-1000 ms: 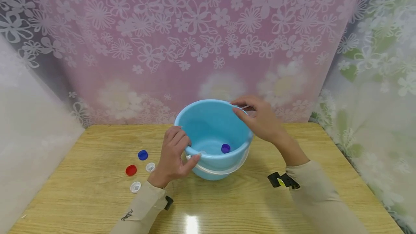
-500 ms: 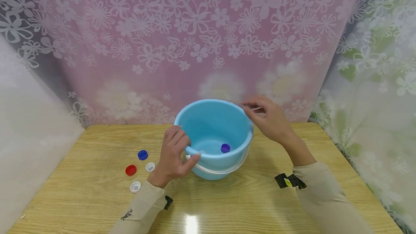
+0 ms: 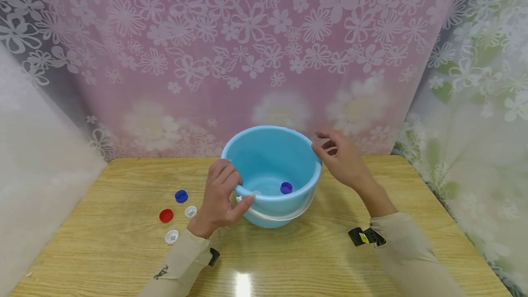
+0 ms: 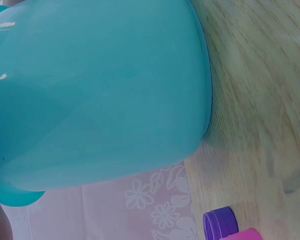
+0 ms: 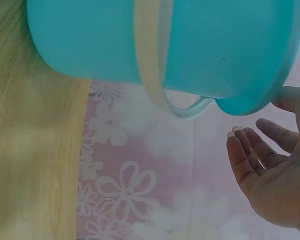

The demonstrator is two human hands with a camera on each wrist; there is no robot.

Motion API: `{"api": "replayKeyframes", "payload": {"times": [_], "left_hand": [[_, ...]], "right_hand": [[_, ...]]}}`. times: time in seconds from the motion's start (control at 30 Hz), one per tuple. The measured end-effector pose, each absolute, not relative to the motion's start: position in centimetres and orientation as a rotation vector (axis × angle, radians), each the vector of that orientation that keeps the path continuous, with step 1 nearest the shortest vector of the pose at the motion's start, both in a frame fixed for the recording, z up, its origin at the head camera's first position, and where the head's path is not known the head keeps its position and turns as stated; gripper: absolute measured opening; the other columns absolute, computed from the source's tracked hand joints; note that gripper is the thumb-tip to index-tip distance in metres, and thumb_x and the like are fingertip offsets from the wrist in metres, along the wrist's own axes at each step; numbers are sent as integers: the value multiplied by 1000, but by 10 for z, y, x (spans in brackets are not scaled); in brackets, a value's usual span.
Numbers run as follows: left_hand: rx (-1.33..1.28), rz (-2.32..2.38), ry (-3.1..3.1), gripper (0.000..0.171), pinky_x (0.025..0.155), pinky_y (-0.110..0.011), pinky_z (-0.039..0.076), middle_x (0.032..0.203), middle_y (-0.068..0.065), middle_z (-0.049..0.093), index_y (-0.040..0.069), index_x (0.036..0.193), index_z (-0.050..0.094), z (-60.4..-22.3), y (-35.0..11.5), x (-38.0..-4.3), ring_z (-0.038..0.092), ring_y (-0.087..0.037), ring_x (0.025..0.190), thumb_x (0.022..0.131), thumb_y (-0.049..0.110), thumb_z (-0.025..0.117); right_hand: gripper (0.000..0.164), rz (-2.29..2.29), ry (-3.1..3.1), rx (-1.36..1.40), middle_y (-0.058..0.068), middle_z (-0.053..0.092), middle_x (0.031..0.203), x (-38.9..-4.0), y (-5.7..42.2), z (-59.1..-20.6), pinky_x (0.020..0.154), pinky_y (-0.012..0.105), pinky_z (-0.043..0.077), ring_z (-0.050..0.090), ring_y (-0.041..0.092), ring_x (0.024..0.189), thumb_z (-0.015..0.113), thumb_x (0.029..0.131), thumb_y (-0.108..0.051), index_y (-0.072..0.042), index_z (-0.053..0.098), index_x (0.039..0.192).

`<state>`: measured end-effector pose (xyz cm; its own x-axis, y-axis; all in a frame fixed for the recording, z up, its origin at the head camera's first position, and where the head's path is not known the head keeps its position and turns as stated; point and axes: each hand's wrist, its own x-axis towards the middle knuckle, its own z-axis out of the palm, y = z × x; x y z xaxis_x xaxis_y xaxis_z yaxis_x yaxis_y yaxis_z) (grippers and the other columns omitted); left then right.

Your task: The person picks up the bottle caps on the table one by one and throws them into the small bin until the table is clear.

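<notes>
A light blue bucket [image 3: 268, 157] stands upright on the wooden table, its white handle [image 3: 280, 217] hanging down along the front. My left hand [image 3: 222, 194] grips the near-left rim, fingers curled over the edge and thumb outside. At the right side of the rim is my right hand [image 3: 342, 157]; its thumb is right at the edge, while the loosely bent fingers [image 5: 260, 150] stay off the wall in the right wrist view. Inside the bucket a purple bottle cap [image 3: 286, 188] lies on the bottom, and a whitish piece [image 3: 257, 193] shows partly behind the near rim.
Left of the bucket lie a blue cap [image 3: 181, 196], a red cap [image 3: 166, 216], a white cap [image 3: 191, 212] and another white cap [image 3: 171, 237]. A pink floral curtain [image 3: 247, 58] hangs behind the table [image 3: 288, 260].
My right hand has slid from the back-right rim outward and toward me along the right side, its fingers coming off the edge. The left hand and the bucket have stayed in place.
</notes>
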<state>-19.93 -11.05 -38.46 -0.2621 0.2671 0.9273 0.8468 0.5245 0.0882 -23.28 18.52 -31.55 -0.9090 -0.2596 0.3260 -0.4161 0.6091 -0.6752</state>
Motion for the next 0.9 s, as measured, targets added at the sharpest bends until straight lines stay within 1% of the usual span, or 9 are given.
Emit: {"api": "replayKeyframes", "payload": {"times": [0.1,0.23,0.37,0.47,0.53,0.6,0.67,0.77,0.9], "left_hand": [[-928,-745,-1791,42,85,-46,33,70,1,38,14,68,37,-385,-110,-200,45,-25,81,90,49,44],[-930,-745,-1784,42,84,-46,33,70,1,38,14,68,37,-386,-110,-201,44,-25,81,90,49,44],[-929,-744,-1780,42,83,-45,33,70,1,38,14,68,38,-386,-111,-201,44,-25,80,90,49,44],[-927,-745,-1777,42,83,-45,33,69,1,38,14,68,38,-385,-111,-202,44,-25,80,90,49,45],[-928,-744,-1775,42,82,-45,33,69,1,38,14,68,38,-385,-111,-202,44,-25,80,90,49,45],[-930,-744,-1771,42,82,-45,33,69,1,38,14,68,38,-385,-110,-202,43,-25,79,90,49,45],[-931,-741,-1769,42,82,-46,33,69,1,38,14,68,38,-385,-111,-202,43,-25,79,90,49,45],[-934,-738,-1765,42,82,-46,32,69,1,38,14,68,37,-384,-110,-201,43,-25,79,90,49,45],[-934,-737,-1764,42,82,-46,32,70,1,38,15,68,37,-385,-110,-202,44,-25,80,90,49,45]], "right_hand": [[49,1212,-2586,602,15,49,128,-234,186,-323,80,46,52,59,28,99,54,97,-34,-7,48,137],[36,1227,-2431,724,11,49,131,-236,187,-336,83,42,51,57,25,103,56,97,-22,-3,57,128],[23,1220,-2297,797,9,55,126,-235,186,-347,87,32,48,53,24,111,56,96,-8,-1,65,116],[17,1234,-2208,809,13,57,120,-226,181,-348,89,27,42,51,30,113,53,95,-1,0,68,104],[17,1248,-2129,828,19,58,115,-219,176,-345,91,25,39,51,36,111,51,94,3,2,68,95],[18,1261,-2033,861,25,58,109,-214,172,-343,92,26,37,50,43,106,50,91,5,3,67,87],[19,1278,-1930,906,29,58,103,-215,169,-345,92,28,38,50,46,102,48,89,4,3,65,81],[20,1304,-1794,966,29,59,96,-226,167,-356,94,35,38,51,43,100,47,88,0,0,63,76],[20,1361,-1687,992,24,62,90,-241,166,-374,98,44,38,54,39,104,45,87,-4,-3,60,74]]}}
